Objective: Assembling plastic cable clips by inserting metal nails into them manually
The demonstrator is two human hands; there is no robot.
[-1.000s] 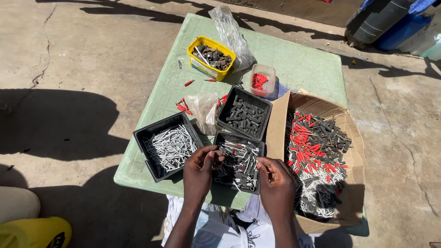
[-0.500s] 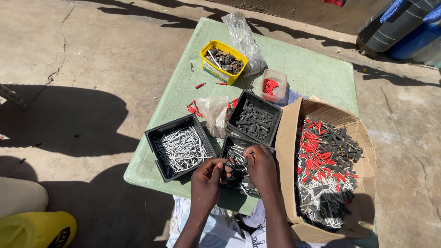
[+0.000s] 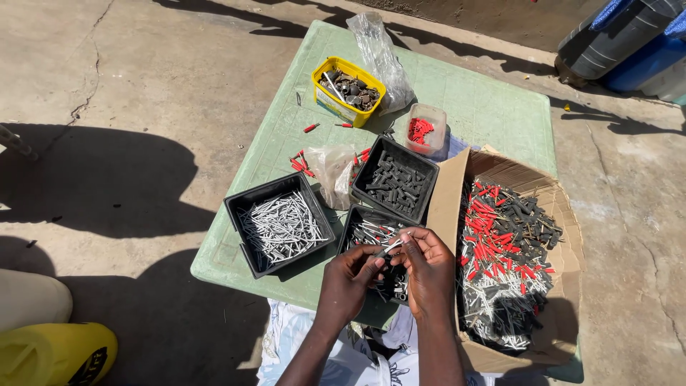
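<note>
A small silver-and-black pin (image 3: 391, 248) is pinched between left hand (image 3: 348, 277) and right hand (image 3: 427, 266), over the black tray (image 3: 355, 221) at six o'clock on the green table (image 3: 486, 107).

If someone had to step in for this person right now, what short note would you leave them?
Left hand and right hand meet over the nearest black tray, pinching one small silver pin between them.
Left black tray: silver pins. Far black tray: dark grey pieces. Cardboard box on the right: a mixed heap of red, grey and silver parts.
Done: three trays partly filled.
Left: the box is still quite full; a few red bits lie loose on the green table.
</note>
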